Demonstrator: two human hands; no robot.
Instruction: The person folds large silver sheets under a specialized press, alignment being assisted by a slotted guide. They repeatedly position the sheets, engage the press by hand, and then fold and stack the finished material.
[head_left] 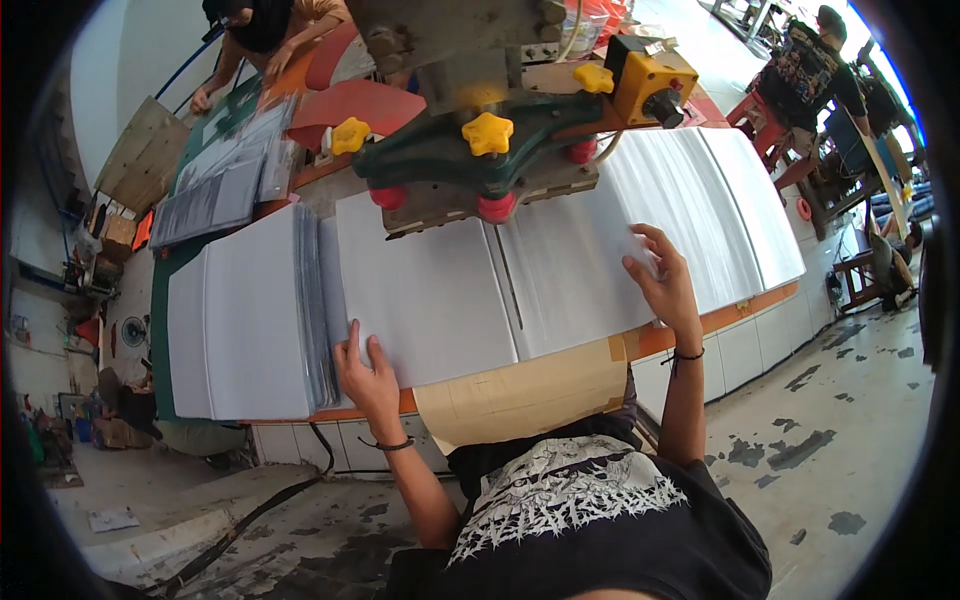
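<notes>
A wide white two-panel sheet with a dark slit down its middle [482, 290] lies open on the orange-edged worktop [740, 311], partly beneath a green metal press with yellow star-shaped knobs [425, 160]. The left hand [366, 377], fingers loosely spread, touches its left edge; the right hand [664, 282] curls at its right edge, whether pinching I cannot tell. This looks like the aligning step; the next move probably calls for squaring the slit, fingers clear of the press.

White wall [155, 45] at ten o'clock, pale, dark-patched floor [860, 440] at four, red stool [760, 118] at two, small fan [133, 332] at nine.
</notes>
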